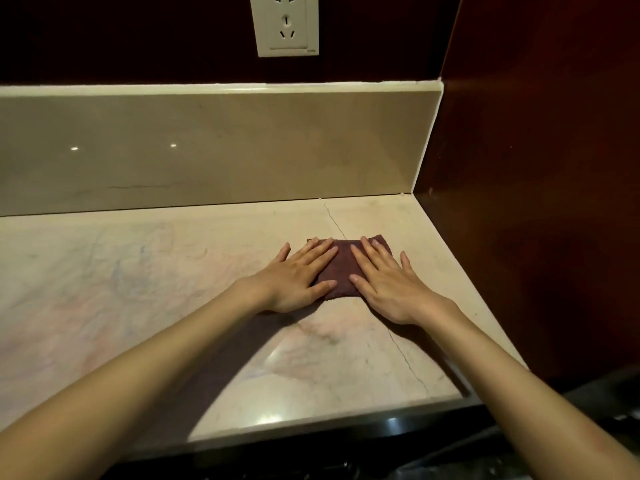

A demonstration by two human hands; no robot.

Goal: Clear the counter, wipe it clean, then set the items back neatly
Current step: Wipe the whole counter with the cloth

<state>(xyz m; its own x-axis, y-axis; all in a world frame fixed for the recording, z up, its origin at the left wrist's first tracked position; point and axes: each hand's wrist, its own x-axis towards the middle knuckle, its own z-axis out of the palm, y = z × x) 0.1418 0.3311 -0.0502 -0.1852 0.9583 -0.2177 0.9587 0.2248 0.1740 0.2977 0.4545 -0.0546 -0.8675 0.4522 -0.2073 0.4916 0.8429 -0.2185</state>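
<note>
While pressed flat and spread wide, fingers (323,252) of the left hand (298,275) lying on the left part of a dark maroon cloth (341,268), gripping nothing, just palm down. Same on the other side: right hand (388,287) flat, fingers (369,252) splayed open over the cloth's right part, closed on nothing. Between the two sets of fingers, a strip of cloth showing, folded into a small squarish pad, lying on the counter (138,289). Just beyond the fingertips, the cloth's far edge, and past that a thin crack (334,220) running across the pale marbled stone. Farther out from the fingers, a beige upstand (207,150) along the back. To the right of the right fingers, near but apart, a dark red-brown side panel (536,202) closing off the corner. High above the fingers, a white wall socket (285,24) on the dark wall. Back toward the wrists, bare forearms reaching in over the counter's dark front edge (346,431).
</note>
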